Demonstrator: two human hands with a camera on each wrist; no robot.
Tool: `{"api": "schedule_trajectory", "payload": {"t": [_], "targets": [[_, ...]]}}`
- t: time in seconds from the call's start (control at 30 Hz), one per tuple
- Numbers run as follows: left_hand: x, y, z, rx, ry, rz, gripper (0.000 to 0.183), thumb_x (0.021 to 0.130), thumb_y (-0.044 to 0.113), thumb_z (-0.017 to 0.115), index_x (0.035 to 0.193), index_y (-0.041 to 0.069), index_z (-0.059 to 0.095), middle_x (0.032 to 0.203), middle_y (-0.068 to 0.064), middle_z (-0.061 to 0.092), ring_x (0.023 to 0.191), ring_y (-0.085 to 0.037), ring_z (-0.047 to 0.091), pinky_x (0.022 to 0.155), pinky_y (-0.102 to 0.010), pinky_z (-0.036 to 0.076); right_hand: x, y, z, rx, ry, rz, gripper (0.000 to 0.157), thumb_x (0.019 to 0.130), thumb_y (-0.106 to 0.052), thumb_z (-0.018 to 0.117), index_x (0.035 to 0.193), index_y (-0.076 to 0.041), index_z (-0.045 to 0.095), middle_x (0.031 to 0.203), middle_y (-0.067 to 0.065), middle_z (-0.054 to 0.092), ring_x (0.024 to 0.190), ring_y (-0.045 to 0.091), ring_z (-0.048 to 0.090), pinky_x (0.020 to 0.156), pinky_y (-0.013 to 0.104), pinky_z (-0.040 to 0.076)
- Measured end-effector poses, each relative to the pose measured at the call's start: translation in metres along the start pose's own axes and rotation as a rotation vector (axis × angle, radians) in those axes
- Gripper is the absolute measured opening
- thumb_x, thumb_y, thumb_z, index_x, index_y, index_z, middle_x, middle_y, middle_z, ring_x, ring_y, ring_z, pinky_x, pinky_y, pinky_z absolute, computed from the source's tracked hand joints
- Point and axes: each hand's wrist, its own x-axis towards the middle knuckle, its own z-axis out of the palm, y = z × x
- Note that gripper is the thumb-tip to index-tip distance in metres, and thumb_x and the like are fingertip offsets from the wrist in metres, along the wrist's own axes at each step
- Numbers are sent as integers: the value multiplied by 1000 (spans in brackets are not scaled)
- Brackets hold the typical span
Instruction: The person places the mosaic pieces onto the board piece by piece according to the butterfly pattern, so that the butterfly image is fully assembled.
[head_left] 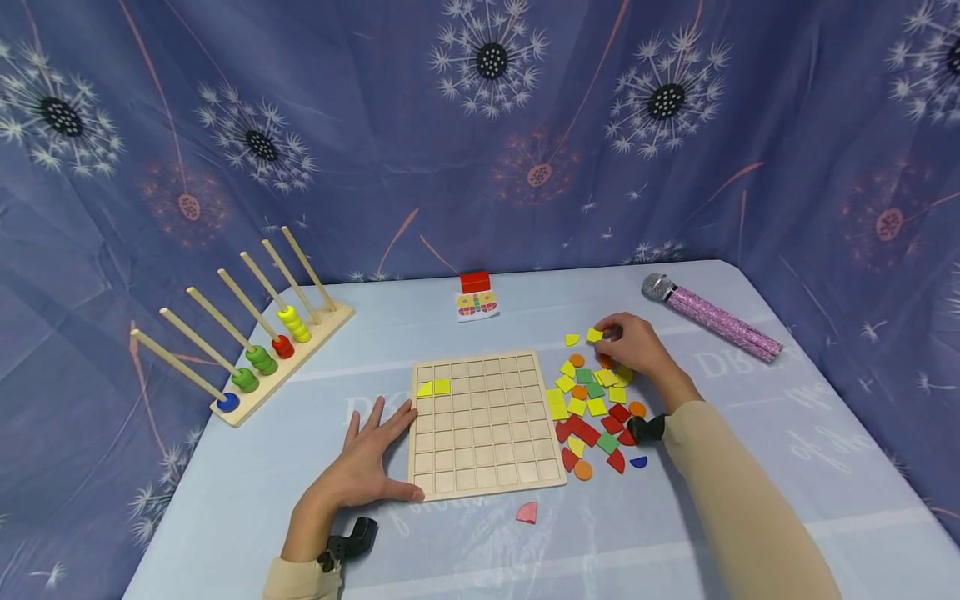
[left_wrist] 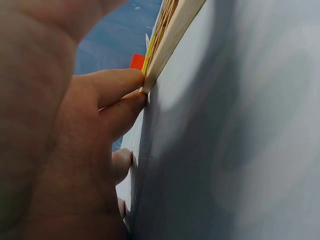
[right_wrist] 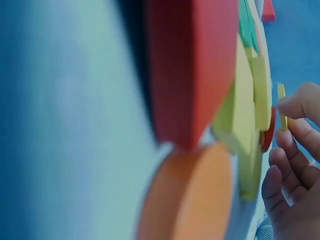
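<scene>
My left hand point(head_left: 365, 467) lies with spread, straight fingers at the left edge of a wooden grid board point(head_left: 483, 489); its thumb touches the near left corner and fingertips meet the side. Two yellow pieces sit in the board's upper left cells: a quarter-round piece point(head_left: 425, 389) and a square point(head_left: 442, 387). My right hand point(head_left: 634, 343) pinches a yellow square tile point(head_left: 595, 335) between thumb and finger, above the far end of the loose pieces. In the right wrist view the yellow tile point(right_wrist: 282, 107) stands on edge between the fingertips.
Loose red, green, orange and yellow pieces point(head_left: 596, 407) lie right of the board. A pink quarter piece point(head_left: 527, 512) lies in front. Behind stand a pattern card point(head_left: 477, 306) and red block point(head_left: 475, 282). A peg rack point(head_left: 285, 367) is left, a glittery microphone point(head_left: 720, 321) right.
</scene>
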Motion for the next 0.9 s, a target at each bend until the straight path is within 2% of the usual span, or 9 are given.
{"api": "schedule_trajectory", "payload": {"t": [0.13,0.37,0.67,0.9], "targets": [[0,1,0,4,-7,-8,120,53,69,81,151,19,33,157,6,23,145,-33,0,109,-62,-7,-1,-10,1,2,-28,-23,34,84,-21,72,114,-8,65,99,10,56,86,26,50,72,36,49],[1,1,0,6,-19,-27,122,51,71,80,151,19,33,157,6,23,145,-33,-2,109,-61,-8,-5,-37,10,8,-81,-148,31,84,-21,71,113,-10,66,106,5,59,88,23,52,73,36,49],[1,2,2,11,-20,-45,122,51,71,80,152,21,33,157,8,22,145,-31,-2,109,-61,-8,-9,-77,34,15,-118,-274,26,83,-19,73,109,-14,69,101,-1,61,85,19,52,71,34,50],[1,2,2,4,-22,-66,121,50,69,81,151,23,34,157,8,23,145,-30,-3,109,-60,-8,-8,-103,56,9,-180,-327,25,84,-23,74,108,-18,70,99,-5,60,84,15,53,70,33,49]]}}
